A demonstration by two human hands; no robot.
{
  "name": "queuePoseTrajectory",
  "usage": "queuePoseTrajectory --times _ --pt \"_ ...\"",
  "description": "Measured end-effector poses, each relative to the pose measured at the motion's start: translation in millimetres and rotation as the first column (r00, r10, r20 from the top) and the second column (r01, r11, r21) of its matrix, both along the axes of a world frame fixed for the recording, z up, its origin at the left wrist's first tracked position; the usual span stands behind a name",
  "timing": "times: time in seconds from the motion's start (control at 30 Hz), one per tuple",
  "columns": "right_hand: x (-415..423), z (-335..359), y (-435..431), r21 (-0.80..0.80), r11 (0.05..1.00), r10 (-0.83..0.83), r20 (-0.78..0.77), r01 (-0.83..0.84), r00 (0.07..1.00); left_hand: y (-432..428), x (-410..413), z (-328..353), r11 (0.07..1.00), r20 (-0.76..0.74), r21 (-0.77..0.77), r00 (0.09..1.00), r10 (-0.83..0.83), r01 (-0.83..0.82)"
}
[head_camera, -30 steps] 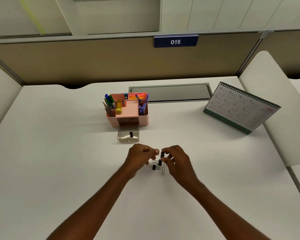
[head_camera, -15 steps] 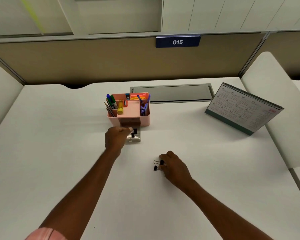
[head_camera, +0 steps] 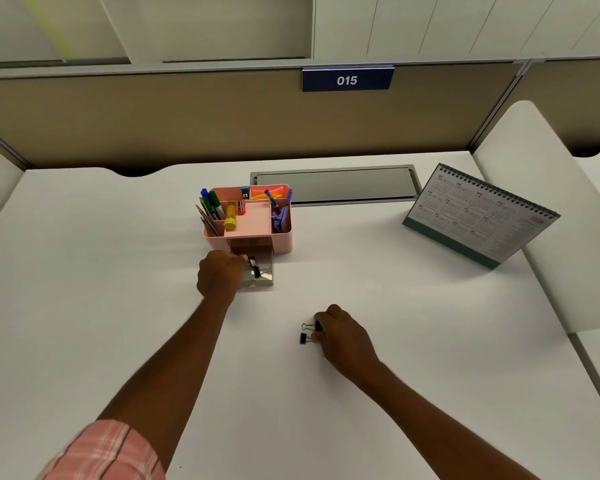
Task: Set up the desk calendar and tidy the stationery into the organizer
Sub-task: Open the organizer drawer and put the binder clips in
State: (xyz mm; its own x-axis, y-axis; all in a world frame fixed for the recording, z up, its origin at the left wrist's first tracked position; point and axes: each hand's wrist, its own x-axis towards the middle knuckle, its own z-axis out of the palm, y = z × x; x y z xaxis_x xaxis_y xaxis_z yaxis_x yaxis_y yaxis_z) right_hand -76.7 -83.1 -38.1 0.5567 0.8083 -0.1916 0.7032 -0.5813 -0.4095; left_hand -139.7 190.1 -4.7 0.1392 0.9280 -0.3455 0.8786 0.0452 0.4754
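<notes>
Head view, white desk (head_camera: 84, 306), beige partition (head_camera: 153, 116), calendar (head_camera: 478, 216)

Single head camera, forward-down, close over desk (head_camera: 430, 358).

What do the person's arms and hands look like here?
The left hand and right hand are bare: no gloves, rings or watch. The left arm wears a pink plaid sleeve with pale and dark lines; the right arm shows none.

The white bench (head_camera: 430, 358) carries a pink organizer (head_camera: 282, 243), its clear drawer (head_camera: 263, 280) pulled out, a standing desk calendar (head_camera: 478, 216) and two black binder clips (head_camera: 303, 338).
</notes>
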Motion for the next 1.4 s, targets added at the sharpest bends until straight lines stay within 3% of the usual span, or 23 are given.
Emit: queuePoseTrajectory --times 0.47,0.63,0.73,0.87,1.0,1.13,1.4 --pt "-1.5 3.2 -5.6 -0.013 1.0 -0.01 0.033 0.01 0.999 3.4 -0.7 -3.3 0.992 -0.141 0.059 0.985 -0.104 0.113" --pt "2.0 12.0 -9.6 0.027 0.998 -0.048 0.008 0.048 0.999 -12.8 -4.3 2.9 0.986 -0.009 0.127 0.994 -0.107 0.107" --pt "5.2 18.3 -8.9 0.098 0.993 -0.072 -0.008 0.073 0.997 -45.0 -7.7 16.7 0.968 0.129 0.17 0.97 -0.205 0.182" --pt "6.9 29.5 -1.2 0.182 0.98 -0.075 -0.026 0.078 0.997 -84.1 -21.1 29.2 0.931 0.231 -0.06 0.912 -0.339 0.361" --pt "8.0 43.4 8.1 0.244 0.968 -0.061 0.001 0.059 0.998 -101.8 -28.9 32.6 0.841 0.396 -0.291 0.858 -0.328 0.456" --pt "7.7 50.0 11.4 0.265 0.963 -0.058 0.007 0.054 0.998 -104.3 -29.4 35.9 0.852 0.483 -0.311 0.842 -0.24 0.421" --pt "-0.4 40.6 9.0 0.148 0.989 -0.009 -0.069 0.019 0.998 -83.5 -27.4 40.9 0.94 0.448 -0.258 0.89 -0.086 0.221"
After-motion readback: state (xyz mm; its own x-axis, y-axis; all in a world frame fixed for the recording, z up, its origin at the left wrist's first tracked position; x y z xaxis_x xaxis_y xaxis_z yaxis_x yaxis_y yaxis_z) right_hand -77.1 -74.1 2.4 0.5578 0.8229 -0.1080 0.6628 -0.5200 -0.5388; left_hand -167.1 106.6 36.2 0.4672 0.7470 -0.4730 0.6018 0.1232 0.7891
